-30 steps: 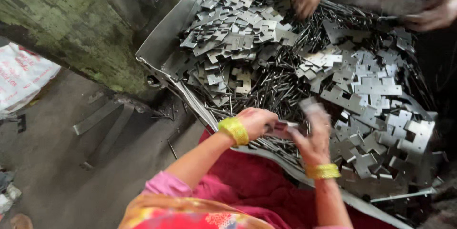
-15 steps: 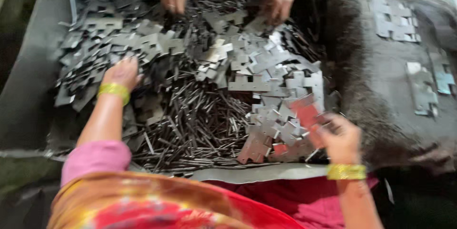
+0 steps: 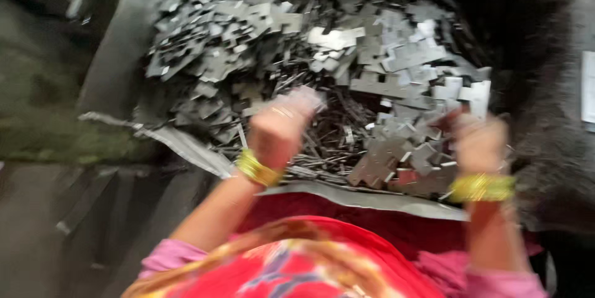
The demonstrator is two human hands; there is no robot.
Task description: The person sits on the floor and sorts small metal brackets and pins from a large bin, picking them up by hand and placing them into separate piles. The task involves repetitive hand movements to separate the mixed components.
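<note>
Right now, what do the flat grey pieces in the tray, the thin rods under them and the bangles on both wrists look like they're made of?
Flat grey cross-shaped pieces: likely stamped sheet metal, dull grey with pale glints.
Thin dark rods: probably steel pins or nails, straight and slightly shiny; blur leaves it open.
Yellow bangles: gold-coloured with a bright sheen, metal or plastic, cannot tell.

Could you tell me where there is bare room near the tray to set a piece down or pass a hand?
The tray is crowded: flat metal plates cover its far half, thin rods fill the middle, right up to the left hand and right hand. Bare patches: the tray's sloping left wall and the dark cloth right of the pile.
</note>
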